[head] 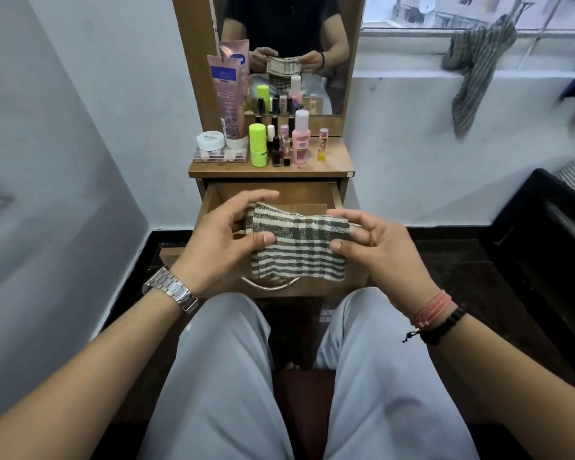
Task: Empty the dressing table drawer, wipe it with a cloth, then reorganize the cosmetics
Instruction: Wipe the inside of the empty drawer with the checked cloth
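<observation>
A folded green-and-cream checked cloth (299, 247) hangs in the air over the pulled-out wooden drawer (316, 194) of the dressing table. My left hand (223, 240) pinches its left end between thumb and fingers, and my right hand (375, 240) pinches the right end. The cloth and my hands hide most of the drawer's inside; the visible back strip looks bare. On the tabletop (336, 164) stand the cosmetics: a tall pink tube (228, 101), a white jar (210, 140), a lime green bottle (258, 144), a pink bottle (301, 137), several nail polish bottles (278, 147) and a small yellow-based stick (322, 144).
A mirror (332, 24) rises behind the cosmetics and reflects my hands and the cloth. A striped garment (475, 68) hangs from the window sill at the right. Dark furniture (545, 227) stands at the right wall. My knees sit just below the drawer's metal handle (266, 286).
</observation>
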